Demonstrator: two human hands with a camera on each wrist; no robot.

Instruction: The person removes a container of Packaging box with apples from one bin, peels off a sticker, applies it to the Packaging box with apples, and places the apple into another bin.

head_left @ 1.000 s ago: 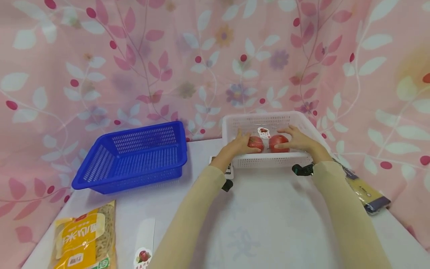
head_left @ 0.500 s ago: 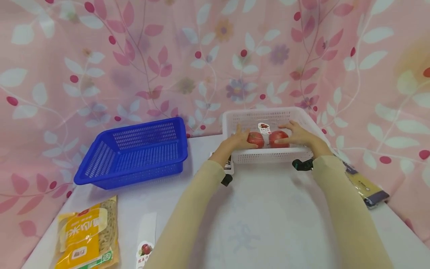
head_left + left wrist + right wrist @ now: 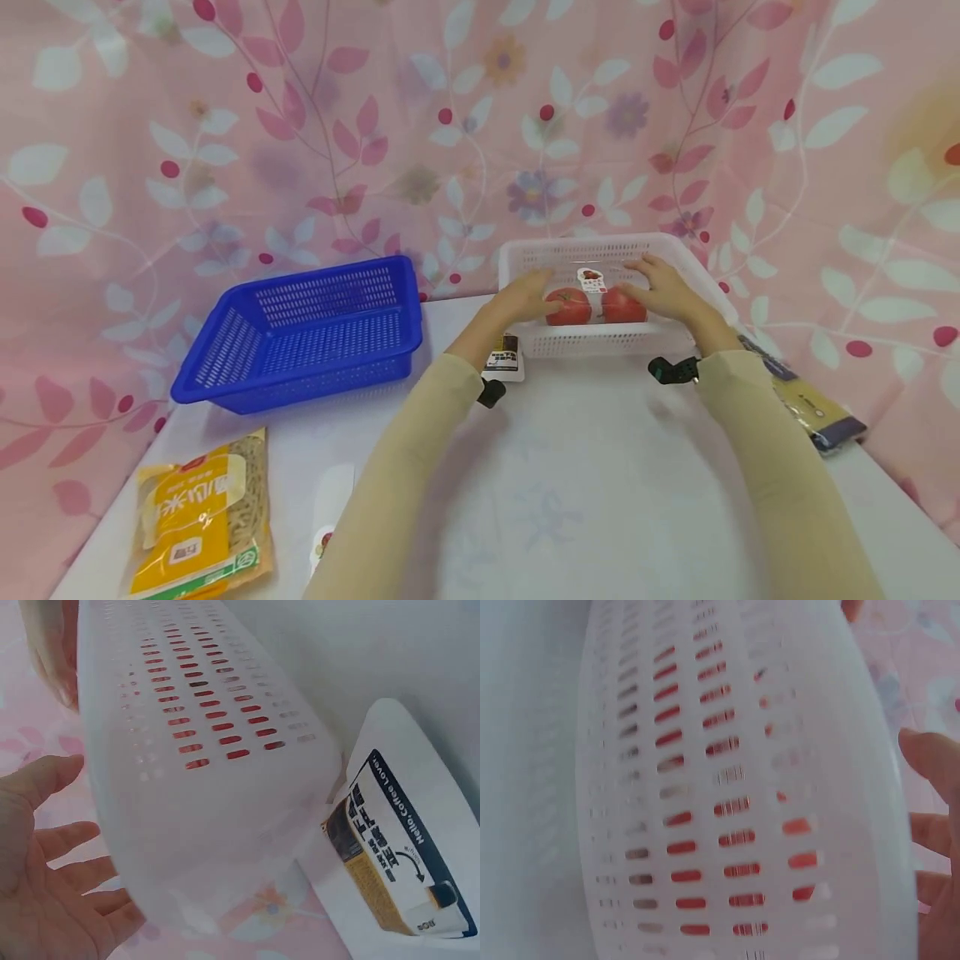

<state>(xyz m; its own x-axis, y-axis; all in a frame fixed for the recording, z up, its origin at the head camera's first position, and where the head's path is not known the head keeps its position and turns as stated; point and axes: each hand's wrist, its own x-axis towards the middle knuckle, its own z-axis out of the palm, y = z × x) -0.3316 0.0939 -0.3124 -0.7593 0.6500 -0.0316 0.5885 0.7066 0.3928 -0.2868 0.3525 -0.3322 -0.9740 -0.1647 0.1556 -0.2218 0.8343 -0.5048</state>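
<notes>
Two round red fruits [image 3: 573,307], whose kind is unclear, sit side by side in a white perforated basket [image 3: 607,341] at the back right. Clear wrap with a fruit label [image 3: 591,281] seems to cover them. Over the basket's left end is my left hand [image 3: 519,302], its fingers spread and holding nothing. At the right end hovers my right hand [image 3: 666,292], fingers spread, thumb near the right fruit. In the left wrist view, the left hand [image 3: 52,877] is beside the rim with parted fingers. The right wrist view shows only part of the right hand [image 3: 936,772] beyond the basket wall.
A blue basket [image 3: 322,342] stands at the left. Nearer are a yellow food bag [image 3: 202,517] and a white strip [image 3: 330,508] with a fruit label. A coffee packet [image 3: 397,847] lies by the white basket's left end; another yellow packet [image 3: 813,408] lies right.
My left hand has pulled back leftward from the left fruit, showing more of it and the coffee packet. My right hand has lifted slightly off the right fruit. The fruits stay in the basket.
</notes>
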